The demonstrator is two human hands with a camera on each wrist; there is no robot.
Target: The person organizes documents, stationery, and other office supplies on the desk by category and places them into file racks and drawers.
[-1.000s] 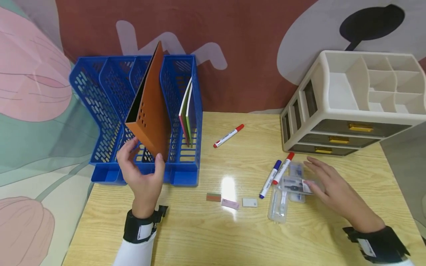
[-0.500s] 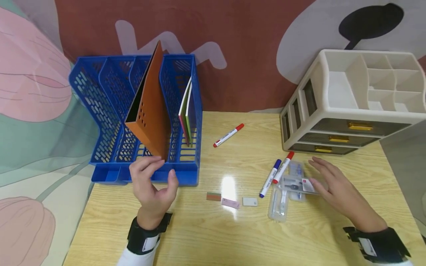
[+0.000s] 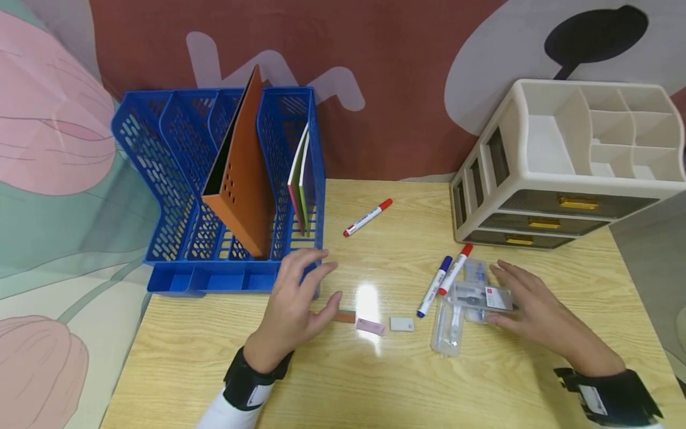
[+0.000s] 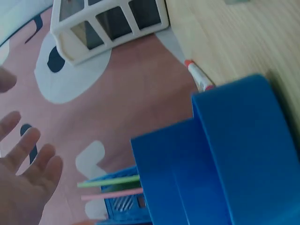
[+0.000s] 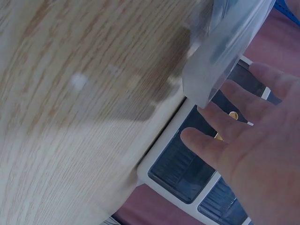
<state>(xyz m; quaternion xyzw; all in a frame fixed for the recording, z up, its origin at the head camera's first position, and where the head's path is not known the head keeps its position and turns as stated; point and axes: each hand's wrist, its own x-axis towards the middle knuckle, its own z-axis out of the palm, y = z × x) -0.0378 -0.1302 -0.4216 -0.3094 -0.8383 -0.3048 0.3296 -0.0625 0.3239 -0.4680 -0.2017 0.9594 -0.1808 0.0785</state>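
My left hand (image 3: 295,304), fingers loosely bent and holding nothing, hovers by the front right corner of the blue file rack (image 3: 225,279). Its thumb is close to a small orange-and-green block (image 3: 345,317), partly hidden. Beside that lie a pink block (image 3: 370,326) and a white block (image 3: 401,324), eraser-like in shape. On the right, my right hand (image 3: 541,316) has its fingers spread at the end of a clear plastic case (image 3: 474,296) with a white label. This case lies across two other clear cases, one being the lower case (image 3: 446,333). In the right wrist view the fingertips overlap a clear case (image 5: 206,70).
An orange folder (image 3: 249,185) and thin booklets (image 3: 300,179) stand in the rack. A red marker (image 3: 368,218) lies mid-table; another red marker (image 3: 455,269) and a blue marker (image 3: 434,287) lie by the cases. A cream drawer unit (image 3: 557,155) stands back right.
My left hand has left the orange folder and moved right and toward the small blocks. My right hand has shifted slightly, its thumb now lower beside the labelled case.
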